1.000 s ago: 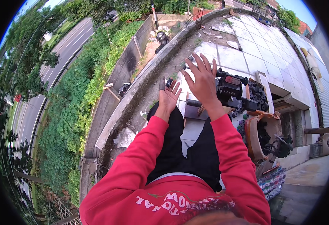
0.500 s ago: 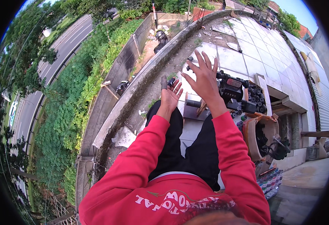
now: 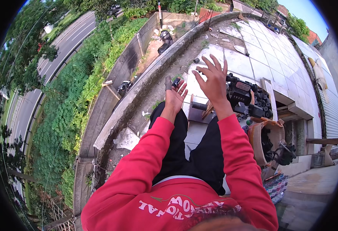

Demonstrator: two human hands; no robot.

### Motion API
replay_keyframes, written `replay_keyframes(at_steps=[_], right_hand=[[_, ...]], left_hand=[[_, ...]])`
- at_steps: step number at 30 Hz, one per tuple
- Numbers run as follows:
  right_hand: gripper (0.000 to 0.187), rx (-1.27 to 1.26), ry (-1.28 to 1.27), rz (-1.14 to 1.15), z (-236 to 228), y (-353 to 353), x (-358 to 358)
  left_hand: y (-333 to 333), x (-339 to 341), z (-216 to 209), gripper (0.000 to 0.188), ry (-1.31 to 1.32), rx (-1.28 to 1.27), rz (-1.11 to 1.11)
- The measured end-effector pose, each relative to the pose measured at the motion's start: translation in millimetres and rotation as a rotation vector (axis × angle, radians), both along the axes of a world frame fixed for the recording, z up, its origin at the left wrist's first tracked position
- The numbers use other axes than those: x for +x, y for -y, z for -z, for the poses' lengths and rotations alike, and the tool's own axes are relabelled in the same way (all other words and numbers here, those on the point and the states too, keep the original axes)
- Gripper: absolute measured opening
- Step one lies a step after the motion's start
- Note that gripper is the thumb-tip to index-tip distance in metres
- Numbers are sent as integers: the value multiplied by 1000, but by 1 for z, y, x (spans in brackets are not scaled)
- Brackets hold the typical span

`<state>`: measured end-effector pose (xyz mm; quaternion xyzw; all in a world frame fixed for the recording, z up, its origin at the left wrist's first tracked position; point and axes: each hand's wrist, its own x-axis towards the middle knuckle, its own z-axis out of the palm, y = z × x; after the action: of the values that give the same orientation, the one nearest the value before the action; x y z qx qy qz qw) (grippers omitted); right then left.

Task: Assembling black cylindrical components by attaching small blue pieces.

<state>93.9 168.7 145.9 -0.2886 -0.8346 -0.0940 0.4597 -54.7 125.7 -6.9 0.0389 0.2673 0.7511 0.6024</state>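
My left hand (image 3: 173, 99) is palm up above my left knee. A grey-brown wrap covers its thumb, and its curled fingers hold a small black cylinder (image 3: 175, 82). My right hand (image 3: 215, 86) is raised beside a black motor-like machine (image 3: 239, 92), its fingers spread. A dark spot shows between its thumb and index finger; whether it touches them I cannot tell. Beyond the fingertips a small dark cylinder (image 3: 196, 60) rests on the white tiles. Between my hands, a thin rod with a dark cylinder (image 3: 200, 106) on it sticks out over a wooden block.
Several black ring-shaped pieces (image 3: 262, 101) are heaped right of the machine. Nearer me stands an open brown container (image 3: 255, 142) with dark items inside. A low concrete ledge (image 3: 138, 86) curves along the left, with plants and a road beyond. Broken tile (image 3: 126, 139) lies beside it.
My right hand has shifted slightly right, and its fingers have tilted the same way, away from the small cylinder on the tiles. My left hand stays almost where it was.
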Motion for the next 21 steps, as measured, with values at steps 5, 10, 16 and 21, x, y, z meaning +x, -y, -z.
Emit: replay_keyframes(at_steps=[5, 10, 16, 21], right_hand=[[15, 27, -13, 134, -13, 11, -6], [20, -95, 69, -37, -7, 2, 11], [19, -123, 56, -62, 1, -3, 21], [20, 13, 55, 1, -5, 5, 8]], left_hand=[[2, -3, -3, 62, -1, -12, -11], [3, -5, -4, 60, 8, -14, -15], [4, 6, -8, 54, -150, 2, 34], [8, 46, -13, 49, -563, 163, 243]])
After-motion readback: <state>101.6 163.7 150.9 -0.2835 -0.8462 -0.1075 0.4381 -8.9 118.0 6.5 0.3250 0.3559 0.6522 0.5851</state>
